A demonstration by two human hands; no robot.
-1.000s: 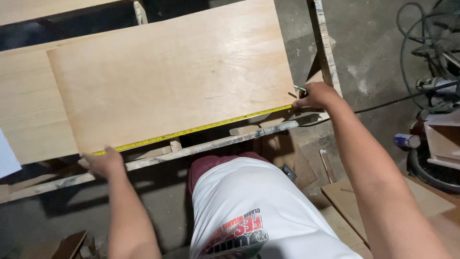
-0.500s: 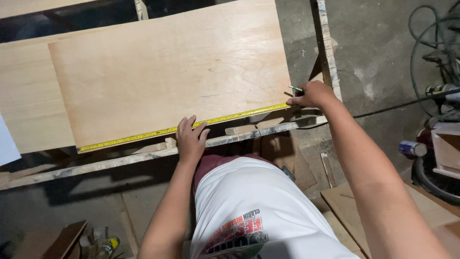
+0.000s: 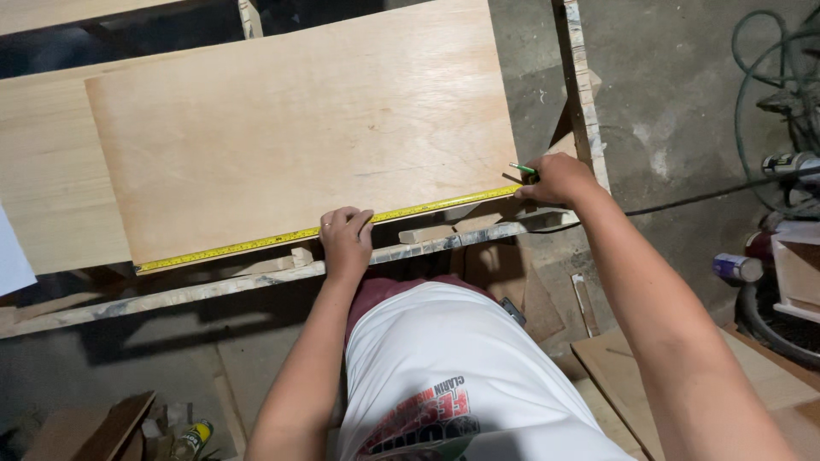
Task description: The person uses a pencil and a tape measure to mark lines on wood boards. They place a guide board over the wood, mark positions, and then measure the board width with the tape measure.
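A yellow tape measure blade (image 3: 256, 243) lies stretched along the near edge of a plywood sheet (image 3: 290, 128). My left hand (image 3: 346, 242) presses down on the blade near its middle, fingers curled over the sheet's edge. My right hand (image 3: 557, 181) sits at the sheet's near right corner, holding the tape's end there together with a green pencil (image 3: 523, 169) whose tip points at the wood.
The sheet rests on a rough wooden frame (image 3: 256, 282) with an upright rail (image 3: 582, 85) at the right. Another board (image 3: 47, 188) lies under it at left. Cables (image 3: 769, 77), a spray can (image 3: 736, 267) and wood offcuts (image 3: 615, 350) sit on the concrete floor.
My left hand left the tape's far left end and slid right to the middle of the blade, now pressing it flat. My right hand stayed at the right corner, shifting slightly.
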